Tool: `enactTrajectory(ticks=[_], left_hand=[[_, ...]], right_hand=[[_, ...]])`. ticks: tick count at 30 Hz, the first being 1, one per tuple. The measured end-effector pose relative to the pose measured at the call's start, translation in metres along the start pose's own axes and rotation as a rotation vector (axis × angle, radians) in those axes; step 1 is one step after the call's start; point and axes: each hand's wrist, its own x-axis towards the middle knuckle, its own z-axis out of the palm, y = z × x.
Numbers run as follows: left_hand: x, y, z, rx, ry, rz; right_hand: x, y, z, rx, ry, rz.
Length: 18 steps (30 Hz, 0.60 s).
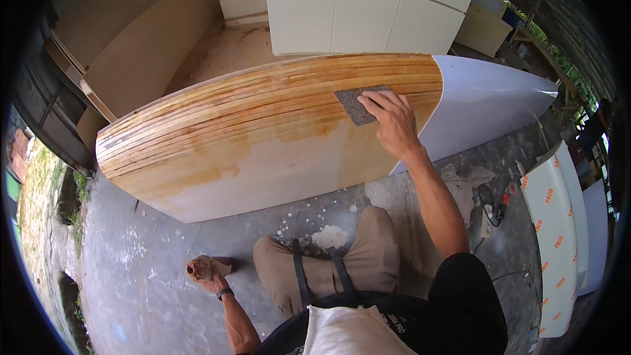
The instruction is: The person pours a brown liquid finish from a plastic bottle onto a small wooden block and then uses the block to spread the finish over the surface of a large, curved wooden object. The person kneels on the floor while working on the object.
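Observation:
A long curved wooden panel point(263, 115) lies across the view, with narrow strips along its upper part and a smooth pale lower part smeared with amber, glue-like stains. My right hand point(396, 118) grips a flat, speckled grey-brown rectangular piece point(358, 106) by its right edge, against or just over the strips. Smooth pale-lavender sheet point(483, 95) covers the panel's right end. Low at the left, over the floor, my left hand point(214, 283) is closed around a brown-crusted container point(199, 267), probably a can. Its contents cannot be made out.
White cabinets point(361, 10) stand behind the panel, beside large plywood boards point(151, 39). On the right are a white sheet with orange print point(555, 243) and a red-and-black power tool point(505, 202) with a cable. The concrete floor point(144, 250) is paint-spotted.

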Motion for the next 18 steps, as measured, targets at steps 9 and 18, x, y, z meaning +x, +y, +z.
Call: enactTrajectory(ticks=[9, 18], left_hand=[[0.003, -0.006, 0.002, 0.144, 0.043, 0.008], [-0.003, 0.011, 0.003, 0.097, 0.012, -0.011]], right_hand=[[-0.076, -0.018, 0.051, -0.039, 0.178, 0.013], [0.059, 0.103, -0.035, 0.021, 0.059, 0.137]])
